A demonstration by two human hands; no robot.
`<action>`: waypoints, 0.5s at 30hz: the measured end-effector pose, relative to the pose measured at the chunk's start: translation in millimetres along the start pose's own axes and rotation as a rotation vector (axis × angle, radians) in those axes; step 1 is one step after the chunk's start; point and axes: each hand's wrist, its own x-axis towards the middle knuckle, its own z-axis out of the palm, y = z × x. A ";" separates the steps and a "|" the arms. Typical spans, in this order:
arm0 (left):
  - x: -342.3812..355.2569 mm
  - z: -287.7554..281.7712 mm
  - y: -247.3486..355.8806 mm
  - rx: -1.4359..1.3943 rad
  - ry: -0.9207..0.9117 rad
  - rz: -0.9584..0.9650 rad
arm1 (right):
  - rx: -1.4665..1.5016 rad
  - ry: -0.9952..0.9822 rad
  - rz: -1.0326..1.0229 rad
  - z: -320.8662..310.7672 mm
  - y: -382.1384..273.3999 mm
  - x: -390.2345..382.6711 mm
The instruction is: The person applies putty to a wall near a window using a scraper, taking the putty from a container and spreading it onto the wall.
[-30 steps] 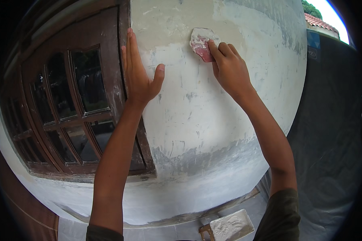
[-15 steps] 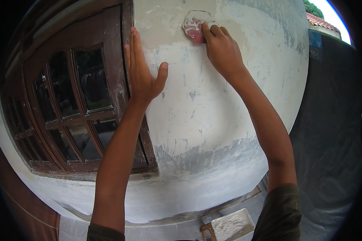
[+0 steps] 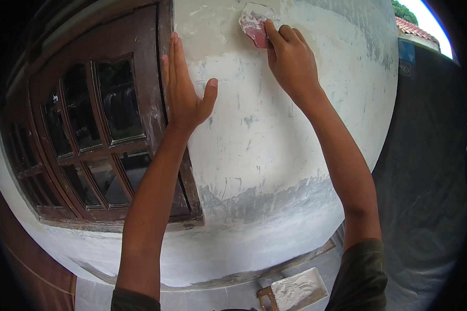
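My left hand (image 3: 186,98) lies open and upright at the right edge of the brown wooden window frame (image 3: 156,93), fingers stretched upward and thumb out to the right. My right hand (image 3: 291,65) grips a pink, hand-sized scraper (image 3: 258,32) smeared with white paste, held against the upper part of the patchy white-and-grey plastered wall (image 3: 254,129), right of the window. The fingertips holding the scraper are partly hidden.
A rectangular container of white paste (image 3: 298,287) sits below on the grey floor tiles (image 3: 202,298), beside a small wooden piece (image 3: 266,299). A large dark sheet (image 3: 420,181) stands at the right, with a tiled roof (image 3: 412,28) behind. Brown surface (image 3: 31,264) at lower left.
My right hand and the scraper have moved up the wall and a little left since one second ago, then slightly higher. My left hand has shifted only slightly.
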 end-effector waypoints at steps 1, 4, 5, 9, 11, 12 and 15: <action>0.2 -0.2 -0.1 0.003 -0.001 0.001 | 0.003 0.002 0.001 9.1 4.7 7.4; -0.7 0.0 -0.2 -0.003 -0.002 -0.006 | -0.045 -0.012 -0.029 24.6 8.8 11.6; -0.9 0.0 -0.4 -0.006 0.000 -0.008 | -0.049 -0.044 -0.035 25.2 6.4 7.1; -1.6 -1.0 -1.4 -0.006 0.001 -0.008 | -0.022 -0.145 -0.023 15.4 -11.0 -26.4; -2.0 -1.2 -1.9 -0.002 0.000 -0.003 | 0.006 -0.175 -0.006 1.2 -21.0 -44.3; -2.0 -1.1 -2.4 0.004 0.000 0.004 | 0.036 -0.202 0.011 -5.6 -25.7 -52.4; -2.7 -3.2 -3.5 -0.018 0.005 -0.005 | 0.095 -0.243 0.050 -23.5 -35.7 -67.0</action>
